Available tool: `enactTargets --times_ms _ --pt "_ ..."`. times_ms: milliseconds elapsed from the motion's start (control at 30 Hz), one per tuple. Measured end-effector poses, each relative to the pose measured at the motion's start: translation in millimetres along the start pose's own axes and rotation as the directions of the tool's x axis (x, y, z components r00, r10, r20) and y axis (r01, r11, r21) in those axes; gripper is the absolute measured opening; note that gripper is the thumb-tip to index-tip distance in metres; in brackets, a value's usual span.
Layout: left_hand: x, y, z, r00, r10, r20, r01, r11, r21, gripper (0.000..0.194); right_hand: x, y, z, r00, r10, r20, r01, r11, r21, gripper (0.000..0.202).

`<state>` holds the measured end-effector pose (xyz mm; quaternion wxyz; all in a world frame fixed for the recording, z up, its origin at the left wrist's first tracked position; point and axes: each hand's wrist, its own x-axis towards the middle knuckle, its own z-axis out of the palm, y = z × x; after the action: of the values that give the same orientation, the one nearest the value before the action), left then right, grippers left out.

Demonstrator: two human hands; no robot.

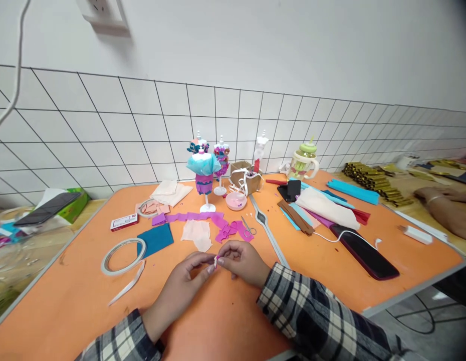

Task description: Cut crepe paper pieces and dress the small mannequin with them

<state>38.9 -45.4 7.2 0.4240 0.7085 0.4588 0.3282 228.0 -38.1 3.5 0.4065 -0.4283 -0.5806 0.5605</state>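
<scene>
My left hand (186,281) and my right hand (246,261) meet low over the orange table (233,326). Thumbs and fingertips of both pinch a tiny scrap of pale and magenta crepe paper (216,261), partly hidden by the fingers. Just beyond them lie a pale pink paper sheet (196,234), crumpled magenta paper strips (228,229) and small scissors (249,228). Farther back stands a mini dress form (204,180) with a turquoise paper top and a purple wrapped body. To the left, a roll of white tape (104,263) overlaps a teal paper square (158,239).
More dress forms (260,145), a pink dish (236,201) and a brown box (240,179) stand at the back. A green-lidded cup (303,161), folded crepe paper (326,206) and a phone (368,253) with a white cable occupy the right. Another person's hand (439,200) rests beyond.
</scene>
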Motion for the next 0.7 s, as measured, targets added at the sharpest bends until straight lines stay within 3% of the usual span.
enactTargets --times_ms 267,700 --pt "-1.5 10.3 -3.3 0.99 0.062 -0.129 -0.043 0.989 0.145 0.018 -0.8 5.7 5.0 0.992 -0.129 -0.008 0.125 0.977 -0.171 0.011" --pt "-0.2 9.2 -1.8 0.989 0.0 -0.15 0.009 0.998 0.056 0.02 -2.2 1.1 9.6 0.996 -0.066 -0.062 0.056 0.987 -0.153 0.011"
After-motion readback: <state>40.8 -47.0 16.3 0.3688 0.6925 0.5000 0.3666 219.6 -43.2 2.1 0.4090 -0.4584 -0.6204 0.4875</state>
